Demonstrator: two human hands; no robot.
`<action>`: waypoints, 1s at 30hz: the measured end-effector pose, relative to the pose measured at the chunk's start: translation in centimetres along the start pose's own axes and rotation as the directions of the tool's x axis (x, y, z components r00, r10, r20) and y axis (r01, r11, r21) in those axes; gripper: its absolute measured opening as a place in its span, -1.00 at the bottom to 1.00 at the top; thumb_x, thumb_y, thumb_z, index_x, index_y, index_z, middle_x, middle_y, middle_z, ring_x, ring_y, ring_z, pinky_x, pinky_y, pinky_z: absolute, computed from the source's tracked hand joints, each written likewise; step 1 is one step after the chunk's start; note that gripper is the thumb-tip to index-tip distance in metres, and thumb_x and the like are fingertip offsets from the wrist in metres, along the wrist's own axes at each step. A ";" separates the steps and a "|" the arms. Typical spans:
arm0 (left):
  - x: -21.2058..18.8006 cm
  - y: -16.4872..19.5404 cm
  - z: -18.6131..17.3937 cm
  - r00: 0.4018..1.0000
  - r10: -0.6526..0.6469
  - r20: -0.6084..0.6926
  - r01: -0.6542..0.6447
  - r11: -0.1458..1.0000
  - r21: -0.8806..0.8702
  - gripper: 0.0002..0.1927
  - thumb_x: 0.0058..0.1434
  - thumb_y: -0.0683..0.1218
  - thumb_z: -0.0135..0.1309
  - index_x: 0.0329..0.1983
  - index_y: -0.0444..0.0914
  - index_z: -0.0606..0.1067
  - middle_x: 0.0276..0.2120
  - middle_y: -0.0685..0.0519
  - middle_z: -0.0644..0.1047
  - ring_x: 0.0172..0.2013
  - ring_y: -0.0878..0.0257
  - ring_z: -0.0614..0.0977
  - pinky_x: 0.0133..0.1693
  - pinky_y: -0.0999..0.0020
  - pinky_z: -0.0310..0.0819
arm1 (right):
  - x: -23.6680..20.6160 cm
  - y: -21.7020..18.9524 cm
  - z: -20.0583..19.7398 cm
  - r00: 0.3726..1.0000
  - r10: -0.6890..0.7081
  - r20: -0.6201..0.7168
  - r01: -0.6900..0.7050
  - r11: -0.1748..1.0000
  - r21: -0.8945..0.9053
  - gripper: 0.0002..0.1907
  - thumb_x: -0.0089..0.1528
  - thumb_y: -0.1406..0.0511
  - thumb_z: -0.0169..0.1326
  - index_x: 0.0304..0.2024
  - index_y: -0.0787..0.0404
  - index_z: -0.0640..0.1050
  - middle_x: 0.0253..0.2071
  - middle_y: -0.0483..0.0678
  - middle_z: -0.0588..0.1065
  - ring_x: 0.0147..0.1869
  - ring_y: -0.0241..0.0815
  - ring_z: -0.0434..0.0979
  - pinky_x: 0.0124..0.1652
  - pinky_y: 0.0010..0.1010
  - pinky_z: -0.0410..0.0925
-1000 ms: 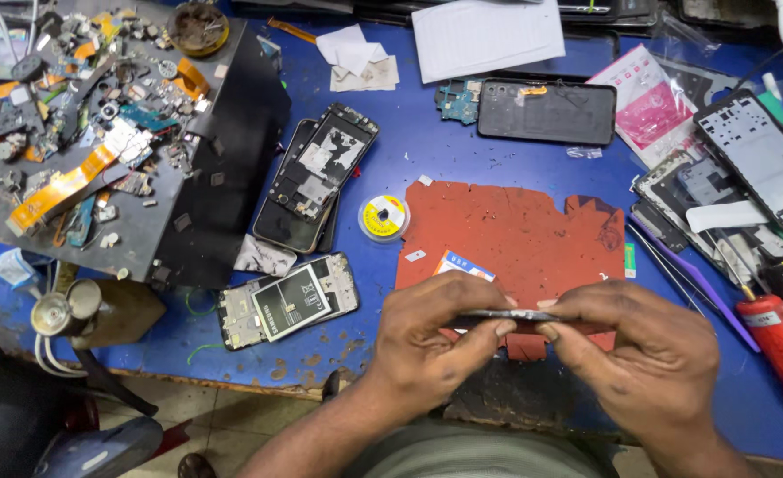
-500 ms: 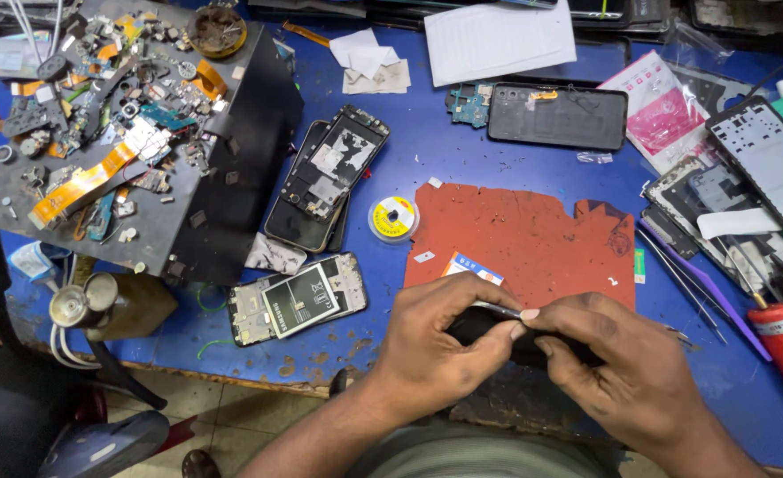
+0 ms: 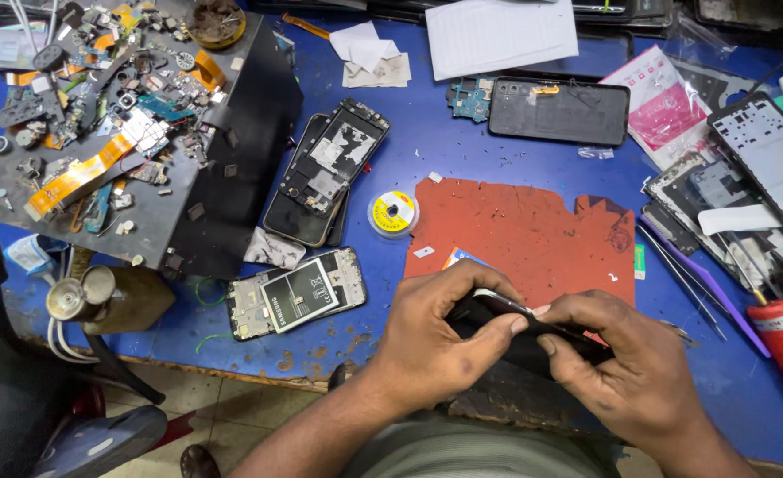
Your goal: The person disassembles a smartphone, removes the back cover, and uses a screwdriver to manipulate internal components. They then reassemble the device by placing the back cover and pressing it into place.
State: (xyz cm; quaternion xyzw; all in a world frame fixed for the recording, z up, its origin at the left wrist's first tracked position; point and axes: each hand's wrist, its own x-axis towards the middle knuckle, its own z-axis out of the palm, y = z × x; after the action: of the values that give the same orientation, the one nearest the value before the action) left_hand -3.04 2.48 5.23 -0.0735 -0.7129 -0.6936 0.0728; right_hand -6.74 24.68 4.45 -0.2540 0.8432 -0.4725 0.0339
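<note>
We now grip the dark phone (image 3: 533, 332) edge-on over the red mat (image 3: 515, 230), left hand (image 3: 440, 332) and right hand (image 3: 622, 363) pinched on it, thumbs closer at its seam than a second ago, so prying seems underway.

Dark phone (image 3: 533, 332) between fingers (image 3: 498, 332): glossy plastic, bright metal edge. Mat (image 3: 524, 230) beyond fingers: matt red, scuffed. Worktop (image 3: 462, 150): worn blue.

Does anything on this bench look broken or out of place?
Yes. The red mat has ragged, torn edges. Two phones lie with their backs off, insides bare. Loose parts are heaped on the dark tray. Both hands grip a dark phone.
</note>
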 end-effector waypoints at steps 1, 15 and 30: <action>-0.1 0.0 0.0 1.000 0.000 -0.004 0.000 1.000 0.014 -0.81 0.22 -0.19 0.29 -0.14 -0.31 0.54 -0.33 0.05 0.65 -0.34 0.41 0.67 -0.29 0.50 0.56 | -0.1 0.1 0.0 1.000 -0.025 0.004 0.025 1.000 -0.006 -0.67 0.09 0.43 0.27 -0.09 0.20 0.55 -0.25 -0.11 0.63 -0.26 -0.38 0.67 -0.27 -0.57 0.51; 0.5 -0.8 1.3 0.967 -0.239 -0.083 0.192 0.908 -0.372 -0.67 0.32 -0.15 0.17 0.11 -0.37 0.53 -0.13 0.04 0.63 -0.12 0.39 0.63 -0.04 0.46 0.57 | 0.0 0.9 2.4 0.983 0.184 -0.014 -0.124 0.714 0.689 -0.54 0.25 0.49 0.12 0.22 0.37 0.41 0.01 0.04 0.52 0.06 -0.28 0.55 0.09 -0.48 0.41; 0.0 -0.9 0.7 0.974 -0.213 0.075 0.226 0.929 -0.293 -0.74 0.38 -0.13 0.08 0.04 -0.34 0.40 -0.25 0.07 0.59 -0.25 0.44 0.58 -0.22 0.48 0.52 | 2.3 2.5 1.1 0.960 0.280 -0.022 -0.152 0.583 0.798 -0.87 0.28 0.50 0.15 -0.12 0.35 0.54 -0.21 -0.04 0.57 -0.14 -0.31 0.56 -0.02 -0.49 0.44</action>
State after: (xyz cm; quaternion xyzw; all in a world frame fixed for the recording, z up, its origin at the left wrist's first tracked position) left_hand -3.20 3.20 4.33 -0.0182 -0.6044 -0.7958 -0.0323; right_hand -9.37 23.86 2.23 -0.0732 0.5730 -0.8045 0.1381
